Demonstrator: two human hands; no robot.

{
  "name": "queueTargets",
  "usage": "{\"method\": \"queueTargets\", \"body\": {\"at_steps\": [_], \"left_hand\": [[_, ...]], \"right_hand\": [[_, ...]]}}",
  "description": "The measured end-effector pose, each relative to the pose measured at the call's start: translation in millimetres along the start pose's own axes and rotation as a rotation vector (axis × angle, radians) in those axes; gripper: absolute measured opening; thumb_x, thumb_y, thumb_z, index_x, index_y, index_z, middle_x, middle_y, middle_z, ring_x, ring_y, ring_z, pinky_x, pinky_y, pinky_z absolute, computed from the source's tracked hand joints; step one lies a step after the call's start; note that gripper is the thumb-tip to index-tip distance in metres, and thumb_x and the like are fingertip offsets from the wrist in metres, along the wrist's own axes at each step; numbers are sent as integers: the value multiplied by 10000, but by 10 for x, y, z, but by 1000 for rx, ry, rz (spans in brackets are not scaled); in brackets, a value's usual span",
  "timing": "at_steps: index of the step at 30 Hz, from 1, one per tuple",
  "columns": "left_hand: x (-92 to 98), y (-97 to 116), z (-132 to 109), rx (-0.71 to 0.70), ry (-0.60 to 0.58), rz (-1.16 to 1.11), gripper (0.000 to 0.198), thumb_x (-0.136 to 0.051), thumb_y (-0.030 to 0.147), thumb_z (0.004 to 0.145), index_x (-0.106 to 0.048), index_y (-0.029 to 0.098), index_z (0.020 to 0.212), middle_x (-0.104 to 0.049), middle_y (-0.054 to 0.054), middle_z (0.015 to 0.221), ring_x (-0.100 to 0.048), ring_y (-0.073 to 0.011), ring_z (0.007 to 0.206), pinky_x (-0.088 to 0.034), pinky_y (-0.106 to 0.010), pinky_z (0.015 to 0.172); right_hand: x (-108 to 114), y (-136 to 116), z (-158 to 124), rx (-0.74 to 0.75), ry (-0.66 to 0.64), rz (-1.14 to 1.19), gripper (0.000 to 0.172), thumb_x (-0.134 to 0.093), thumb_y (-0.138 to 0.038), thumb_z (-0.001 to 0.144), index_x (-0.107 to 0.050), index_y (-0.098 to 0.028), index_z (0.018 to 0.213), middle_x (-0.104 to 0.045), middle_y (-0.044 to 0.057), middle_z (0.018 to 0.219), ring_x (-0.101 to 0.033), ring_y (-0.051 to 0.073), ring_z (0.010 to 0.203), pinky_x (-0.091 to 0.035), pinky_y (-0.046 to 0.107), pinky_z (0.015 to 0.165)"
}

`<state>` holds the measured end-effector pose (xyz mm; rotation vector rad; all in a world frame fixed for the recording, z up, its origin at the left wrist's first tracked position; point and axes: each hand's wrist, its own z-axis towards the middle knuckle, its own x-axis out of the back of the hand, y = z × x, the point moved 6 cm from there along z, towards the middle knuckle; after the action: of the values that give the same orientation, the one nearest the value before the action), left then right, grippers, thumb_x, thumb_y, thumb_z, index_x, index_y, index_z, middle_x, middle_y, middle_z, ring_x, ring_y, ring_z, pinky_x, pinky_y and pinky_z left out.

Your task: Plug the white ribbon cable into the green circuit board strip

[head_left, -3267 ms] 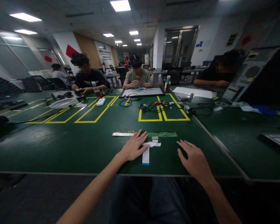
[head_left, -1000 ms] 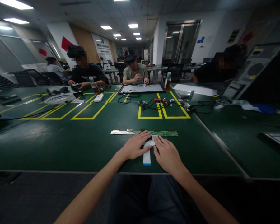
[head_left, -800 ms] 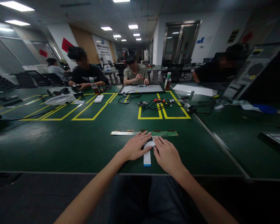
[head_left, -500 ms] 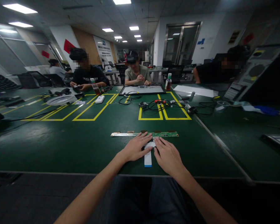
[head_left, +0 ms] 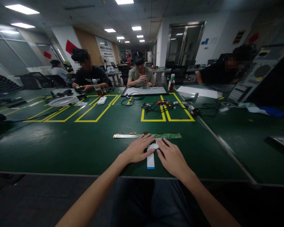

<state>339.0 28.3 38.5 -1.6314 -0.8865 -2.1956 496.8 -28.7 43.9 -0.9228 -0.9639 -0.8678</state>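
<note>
A long, narrow green circuit board (head_left: 126, 136) lies crosswise on the green table (head_left: 68, 145). A white flat ribbon cable (head_left: 150, 160) with a blue end runs from near the board toward the table's front edge, with a fold in it. My left hand (head_left: 138, 149) lies flat, fingers stretched over the fold and the board's near edge, thumb beside the cable. My right hand (head_left: 172, 157) rests flat on the other side, its fingertips at the upper end of the cable by the board. The spot where cable and board meet is partly hidden under my fingers.
Black cables (head_left: 153, 107) and a red-handled tool (head_left: 162, 102) lie beyond the board among yellow tape outlines. A white fan (head_left: 63, 101) is at left, a computer tower (head_left: 257, 71) at right. Several people sit around, one behind a framed panel (head_left: 144, 91). Two bottles stand nearby.
My right hand's fingers have spread a little and the hand has shifted slightly right. My left hand stays in place on the cable. The board and cable have not visibly moved.
</note>
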Motion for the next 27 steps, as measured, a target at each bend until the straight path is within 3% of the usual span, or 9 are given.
{"method": "queueTargets", "body": {"at_steps": [4,9,16,21,27], "left_hand": [[43,46,-11,-11,18,-8,629,-417,548,1089,-380,215,1622,-424,-114,1689,-291,-276,1621,-241,-522,1336],[66,83,-11,-38,2,-13,476,-408,507,1100,-521,268,1496,-403,-94,1703,-275,-289,1627,-231,-567,1328],[52,86,-2,-65,-11,58,468,-399,465,1108,-526,369,1548,-379,-73,1715,-292,-326,1616,-252,-626,1296],[56,100,-2,-60,-3,64,450,-413,466,1101,-563,376,1516,-381,-58,1714,-318,-333,1602,-272,-632,1284],[68,113,0,-49,-49,51,456,-381,472,1107,-543,386,1525,-393,-16,1712,-287,-341,1614,-258,-657,1282]], "right_hand": [[4,17,-7,-12,-16,21,520,-441,-307,1072,-520,-194,1574,-519,88,1621,-418,283,1544,-408,502,1212],[-5,45,4,-33,-17,54,515,-446,-314,1070,-529,-188,1562,-530,84,1617,-414,272,1543,-404,490,1202],[-2,131,20,-60,-21,143,514,-491,-349,1055,-541,-226,1551,-549,74,1605,-444,264,1520,-407,492,1194],[34,171,-11,-85,27,181,516,-499,-333,1043,-561,-175,1531,-543,110,1606,-490,258,1489,-415,469,1210],[194,606,-194,-152,141,19,453,-508,-335,1030,-659,-173,1425,-634,131,1510,-550,290,1423,-445,497,1182]]}}
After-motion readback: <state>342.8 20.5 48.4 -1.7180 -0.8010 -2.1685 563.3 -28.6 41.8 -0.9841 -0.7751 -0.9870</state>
